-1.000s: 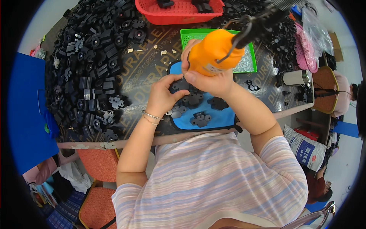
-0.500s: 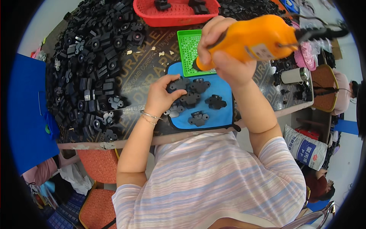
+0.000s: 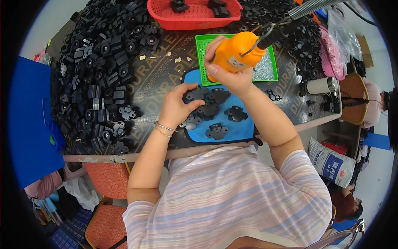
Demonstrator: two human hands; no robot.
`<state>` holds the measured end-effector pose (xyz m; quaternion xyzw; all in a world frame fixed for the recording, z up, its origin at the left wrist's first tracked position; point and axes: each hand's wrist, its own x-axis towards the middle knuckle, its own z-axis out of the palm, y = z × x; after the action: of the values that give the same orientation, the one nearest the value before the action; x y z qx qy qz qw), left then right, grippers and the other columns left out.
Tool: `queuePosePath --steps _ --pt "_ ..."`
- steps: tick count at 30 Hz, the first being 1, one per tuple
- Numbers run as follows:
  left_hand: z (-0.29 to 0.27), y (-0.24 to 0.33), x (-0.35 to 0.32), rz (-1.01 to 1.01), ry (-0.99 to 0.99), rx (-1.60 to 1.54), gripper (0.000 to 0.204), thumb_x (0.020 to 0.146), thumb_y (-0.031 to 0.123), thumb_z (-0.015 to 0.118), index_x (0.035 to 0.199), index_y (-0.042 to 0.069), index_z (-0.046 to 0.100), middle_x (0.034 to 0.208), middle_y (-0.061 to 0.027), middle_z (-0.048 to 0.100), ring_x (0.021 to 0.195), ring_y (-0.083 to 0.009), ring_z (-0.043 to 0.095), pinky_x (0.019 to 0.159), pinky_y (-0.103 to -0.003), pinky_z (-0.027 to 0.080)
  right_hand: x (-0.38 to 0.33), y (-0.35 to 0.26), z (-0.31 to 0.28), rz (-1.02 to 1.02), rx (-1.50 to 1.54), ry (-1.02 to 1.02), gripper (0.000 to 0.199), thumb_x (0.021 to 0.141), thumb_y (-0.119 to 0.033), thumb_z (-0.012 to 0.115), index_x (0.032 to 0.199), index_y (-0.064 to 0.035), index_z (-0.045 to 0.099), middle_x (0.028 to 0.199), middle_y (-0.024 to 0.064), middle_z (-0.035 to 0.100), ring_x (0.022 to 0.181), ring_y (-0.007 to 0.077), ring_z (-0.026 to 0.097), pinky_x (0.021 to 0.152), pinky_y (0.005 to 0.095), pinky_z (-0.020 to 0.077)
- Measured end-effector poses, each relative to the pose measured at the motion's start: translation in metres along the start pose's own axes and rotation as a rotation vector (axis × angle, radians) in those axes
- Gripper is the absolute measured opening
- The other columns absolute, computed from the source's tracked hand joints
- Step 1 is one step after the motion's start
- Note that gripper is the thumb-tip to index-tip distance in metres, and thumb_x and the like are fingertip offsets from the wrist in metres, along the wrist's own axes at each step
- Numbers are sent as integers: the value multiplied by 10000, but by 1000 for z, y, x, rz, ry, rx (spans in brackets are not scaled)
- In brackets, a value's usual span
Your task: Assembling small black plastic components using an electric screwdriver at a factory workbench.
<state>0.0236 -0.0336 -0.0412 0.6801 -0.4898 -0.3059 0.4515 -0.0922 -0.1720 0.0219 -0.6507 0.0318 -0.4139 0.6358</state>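
Note:
My right hand [image 3: 232, 79] grips an orange electric screwdriver [image 3: 237, 52], its fingers wrapped round the body. The tool stands fairly upright above the far edge of a blue mat [image 3: 238, 133], and my hand hides its tip. A coil spring [image 3: 314, 8] and a black cable run from its top. On the mat, my left hand [image 3: 176, 104] pinches a black plastic part [image 3: 196, 93] between thumb and fingers. Several similar black parts lie close by, among them one at the near edge [image 3: 217, 132] and one to the right [image 3: 236, 113].
Behind the mat is a green tray [image 3: 272, 62] with small silvery pieces. A red basket [image 3: 195, 23] holding black parts stands farther back. Black parts are heaped at left [image 3: 105, 62] and far right. A white bottle [image 3: 320, 86] lies near the right edge.
My right hand has brought the screwdriver left and lower, turning it from leaning right to more upright. The tray's silvery pieces have come into view. My left hand keeps its place on the black part.

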Motion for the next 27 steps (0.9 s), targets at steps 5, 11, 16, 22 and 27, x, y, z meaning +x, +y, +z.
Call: queuePosePath --steps 5,11,16,22,27 --pt "-1 -1 -1 15 4 -10 469 631 164 821 1032 10 633 962 -123 670 877 -235 653 771 -306 504 0 -2 2 -13 -34 -31 196 766 -34 640 929 1 536 904 91 505 721 128 540 636 243 450" --pt "0 -3 0 38 8 0 456 633 175 816 1022 17 637 955 -121 669 867 -249 654 758 -305 504 0 -2 3 -74 -57 -8 186 771 -38 639 922 -1 538 900 88 505 718 124 537 637 240 448" --pt "0 -2 0 38 9 0 460 630 180 817 1021 18 637 949 -119 670 854 -246 655 749 -307 506 0 -1 3 -11 -43 -22 189 772 -50 642 922 -4 537 892 83 505 714 121 534 627 240 445" --pt "-1 -2 0 40 7 3 460 629 180 819 1020 18 637 947 -119 670 847 -245 656 745 -310 507 0 -2 5 -33 -63 21 205 764 -61 642 922 -2 526 889 84 494 689 127 539 615 245 446" --pt "1 -4 -2 20 24 -30 464 627 181 821 1023 23 638 933 -109 670 846 -240 652 751 -306 504 8 -28 4 -55 63 -22 239 773 -116 654 923 10 517 932 118 470 663 154 559 603 255 447"
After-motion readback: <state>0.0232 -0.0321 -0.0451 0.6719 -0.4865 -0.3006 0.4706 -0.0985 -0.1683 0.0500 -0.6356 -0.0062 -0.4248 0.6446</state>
